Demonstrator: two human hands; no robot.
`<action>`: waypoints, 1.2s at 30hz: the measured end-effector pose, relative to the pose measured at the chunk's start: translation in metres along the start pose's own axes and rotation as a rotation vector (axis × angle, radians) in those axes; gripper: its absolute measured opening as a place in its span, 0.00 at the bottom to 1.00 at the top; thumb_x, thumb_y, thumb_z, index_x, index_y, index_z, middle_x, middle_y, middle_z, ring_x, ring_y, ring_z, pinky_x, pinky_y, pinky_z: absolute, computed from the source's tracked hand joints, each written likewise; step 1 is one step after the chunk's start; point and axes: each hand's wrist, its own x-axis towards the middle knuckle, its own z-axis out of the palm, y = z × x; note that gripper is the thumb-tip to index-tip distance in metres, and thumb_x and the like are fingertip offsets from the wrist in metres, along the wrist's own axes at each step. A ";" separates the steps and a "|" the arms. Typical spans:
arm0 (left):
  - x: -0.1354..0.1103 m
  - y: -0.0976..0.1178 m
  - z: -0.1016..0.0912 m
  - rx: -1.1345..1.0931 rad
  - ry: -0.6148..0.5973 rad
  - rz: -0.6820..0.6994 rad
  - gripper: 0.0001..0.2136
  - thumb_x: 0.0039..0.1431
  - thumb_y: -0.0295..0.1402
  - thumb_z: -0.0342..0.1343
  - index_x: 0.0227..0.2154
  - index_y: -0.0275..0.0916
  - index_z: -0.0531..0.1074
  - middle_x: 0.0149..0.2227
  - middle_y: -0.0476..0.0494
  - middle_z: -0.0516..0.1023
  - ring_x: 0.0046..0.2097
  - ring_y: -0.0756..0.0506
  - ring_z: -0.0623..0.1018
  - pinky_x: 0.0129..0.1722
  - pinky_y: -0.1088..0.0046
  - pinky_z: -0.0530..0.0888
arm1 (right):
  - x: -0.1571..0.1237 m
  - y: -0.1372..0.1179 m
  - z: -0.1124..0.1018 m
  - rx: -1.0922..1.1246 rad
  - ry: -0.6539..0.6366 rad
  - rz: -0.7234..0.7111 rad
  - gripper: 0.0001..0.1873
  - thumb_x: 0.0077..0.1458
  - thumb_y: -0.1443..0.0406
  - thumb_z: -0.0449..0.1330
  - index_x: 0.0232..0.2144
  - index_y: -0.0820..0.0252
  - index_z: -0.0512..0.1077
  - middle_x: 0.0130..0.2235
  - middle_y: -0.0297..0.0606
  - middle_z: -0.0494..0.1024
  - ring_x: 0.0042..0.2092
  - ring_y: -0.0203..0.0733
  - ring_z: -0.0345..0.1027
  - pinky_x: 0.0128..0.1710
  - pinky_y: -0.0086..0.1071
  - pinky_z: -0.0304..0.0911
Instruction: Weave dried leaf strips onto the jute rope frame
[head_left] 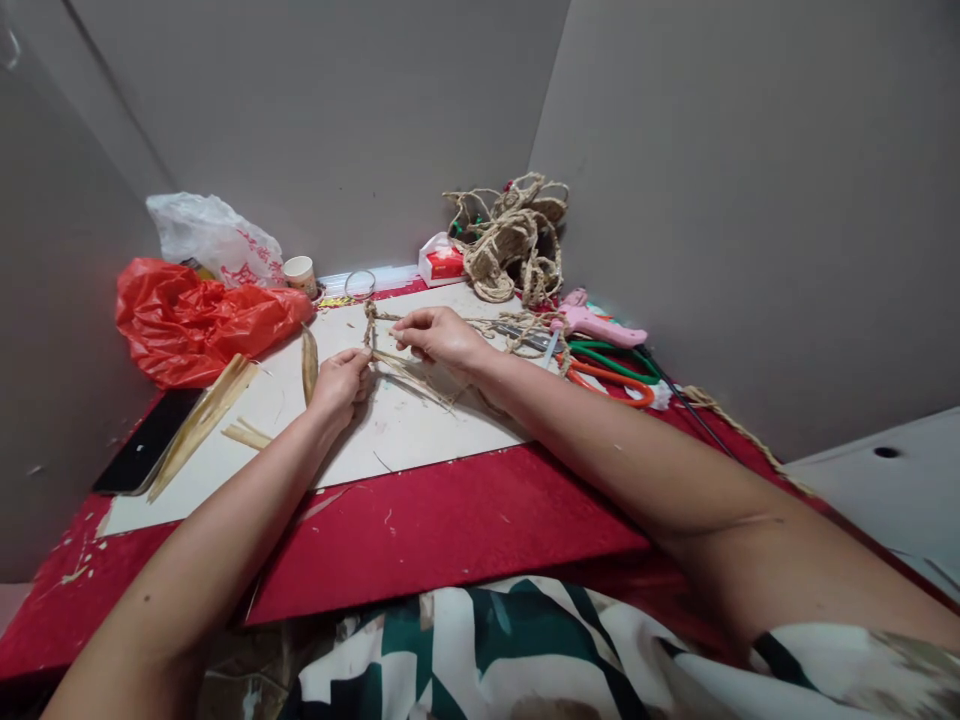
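Note:
My left hand [341, 381] is closed in a pinch on the near ends of some dried straw strands [409, 375] over a pale work board [420, 425]. My right hand [439, 334] is closed on the same strands a little farther back, beside the braided straw cord [370, 322] that runs away from me. Loose strand ends fan out toward the right under my right wrist.
Dried leaf strips [202, 418] and a black phone [146, 445] lie at the left. A red plastic bag [199, 320], a white bag [214, 235] and a cup [301, 272] sit behind. A coil of straw rope [510, 240], a pink glue gun [596, 322] and scissors [611, 368] lie at the right on the red cloth [450, 530].

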 end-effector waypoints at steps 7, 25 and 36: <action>0.001 0.004 -0.002 -0.008 -0.047 -0.054 0.09 0.48 0.31 0.58 0.22 0.37 0.62 0.12 0.62 0.49 0.13 0.59 0.48 0.13 0.83 0.43 | 0.008 0.004 0.000 -0.108 0.035 -0.058 0.05 0.49 0.68 0.61 0.24 0.65 0.70 0.21 0.29 0.69 0.20 0.27 0.52 0.20 0.24 0.48; 0.006 0.009 -0.006 -0.027 -0.143 -0.122 0.08 0.46 0.31 0.59 0.22 0.36 0.64 0.13 0.61 0.50 0.13 0.60 0.48 0.13 0.84 0.43 | 0.011 0.018 0.010 -0.321 -0.034 -0.234 0.06 0.49 0.68 0.60 0.23 0.65 0.70 0.23 0.31 0.69 0.26 0.31 0.59 0.29 0.27 0.54; 0.008 0.008 -0.006 -0.005 -0.145 -0.136 0.05 0.49 0.29 0.58 0.23 0.36 0.68 0.13 0.60 0.48 0.13 0.59 0.47 0.13 0.83 0.43 | 0.025 0.015 -0.012 -0.667 0.042 -0.359 0.16 0.60 0.64 0.48 0.29 0.66 0.73 0.26 0.37 0.72 0.28 0.35 0.62 0.30 0.28 0.51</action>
